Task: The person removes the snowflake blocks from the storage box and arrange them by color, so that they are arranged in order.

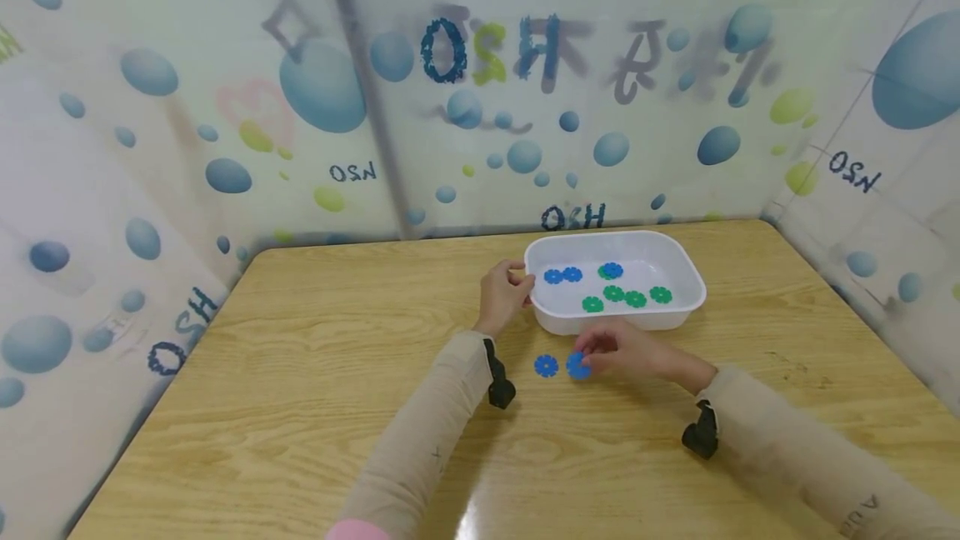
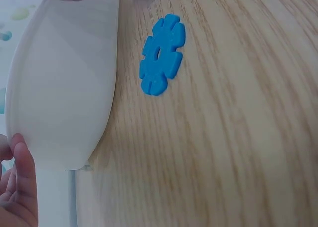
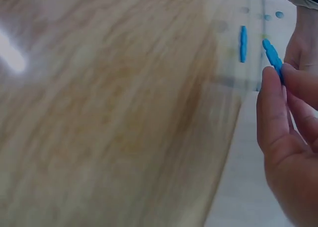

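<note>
My left hand [image 1: 501,298] grips the left end of a white plastic basin [image 1: 577,324]; thumb and fingers pinch its rim in the left wrist view. Between thumb and fingertips of my right hand [image 1: 630,348] is a blue flower-shaped disc [image 1: 577,367] with notched edges, tilted just above the table in the right wrist view. Left of it, another blue notched disc [image 1: 546,366] lies flat on the table, in front of the basin. Inside the basin are several green notched discs [image 1: 636,299] and a few blue ones [image 1: 572,274], one overlapping a green disc.
The wooden table [image 1: 337,357] stretches out on both sides of the basin. Behind it hangs a pale curtain [image 1: 480,140] with blue and green dots, close to the table's back edge. Dark wrist devices [image 1: 501,392] are strapped over the beige sleeves.
</note>
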The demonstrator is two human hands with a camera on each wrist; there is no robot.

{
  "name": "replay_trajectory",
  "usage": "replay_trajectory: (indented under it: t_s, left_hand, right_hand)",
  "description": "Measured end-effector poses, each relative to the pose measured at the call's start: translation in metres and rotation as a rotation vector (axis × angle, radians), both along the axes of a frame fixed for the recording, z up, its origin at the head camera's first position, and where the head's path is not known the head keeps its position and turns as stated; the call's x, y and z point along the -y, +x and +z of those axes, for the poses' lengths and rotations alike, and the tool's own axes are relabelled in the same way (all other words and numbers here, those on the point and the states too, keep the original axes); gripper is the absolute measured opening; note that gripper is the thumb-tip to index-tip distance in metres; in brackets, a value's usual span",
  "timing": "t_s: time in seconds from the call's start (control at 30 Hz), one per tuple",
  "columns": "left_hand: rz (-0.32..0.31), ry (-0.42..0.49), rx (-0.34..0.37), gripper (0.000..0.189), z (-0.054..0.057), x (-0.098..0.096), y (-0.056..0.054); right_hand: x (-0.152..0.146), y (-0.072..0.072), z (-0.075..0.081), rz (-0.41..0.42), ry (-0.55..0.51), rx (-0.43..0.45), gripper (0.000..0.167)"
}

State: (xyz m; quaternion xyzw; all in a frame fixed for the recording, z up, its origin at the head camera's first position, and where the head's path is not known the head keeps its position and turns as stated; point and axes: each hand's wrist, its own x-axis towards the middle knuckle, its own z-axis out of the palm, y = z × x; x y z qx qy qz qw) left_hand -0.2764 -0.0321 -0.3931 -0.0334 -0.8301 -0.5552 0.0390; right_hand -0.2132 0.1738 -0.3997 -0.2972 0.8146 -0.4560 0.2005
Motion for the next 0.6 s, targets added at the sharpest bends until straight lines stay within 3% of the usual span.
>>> replay_trajectory:
  t_s: [0.3,0.6]
  left_hand:
    - [0.004,0.001,0.005,0.029,0.000,0.000,0.001]
    - [-0.001,0.015,-0.010,0.029,0.000,0.000,0.000]
  right_hand:
    - [0.007,-0.004,-0.012,-0.066,0.055,-0.034,0.014]
    - [0.015,-0.004,-0.009,-0.106,0.119,-0.108,0.011]
